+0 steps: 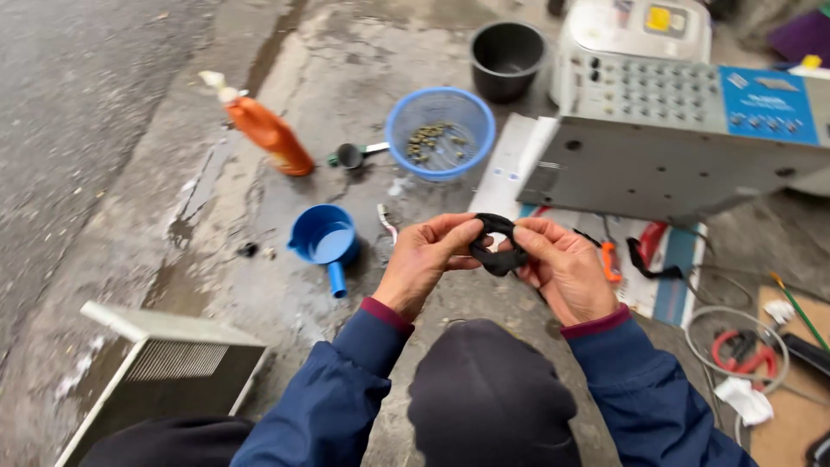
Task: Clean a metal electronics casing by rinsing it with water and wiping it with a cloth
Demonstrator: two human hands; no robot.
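A small black rubber ring [499,245] is pinched between both my hands, held up over the wet concrete ground. My left hand [425,259] grips its left side with thumb and fingers. My right hand [564,266] grips the right side, thumb on top. Both arms wear dark blue sleeves with maroon cuffs. My dark knee [488,393] sits just below the hands.
A grey metal appliance casing [666,164] with a blue panel stands at right. A blue basket [441,131] of small parts, black pot [507,56], orange bottle [270,134], blue scoop [324,240] and white vented cover [164,363] lie around. Tools and wires [743,346] rest at right.
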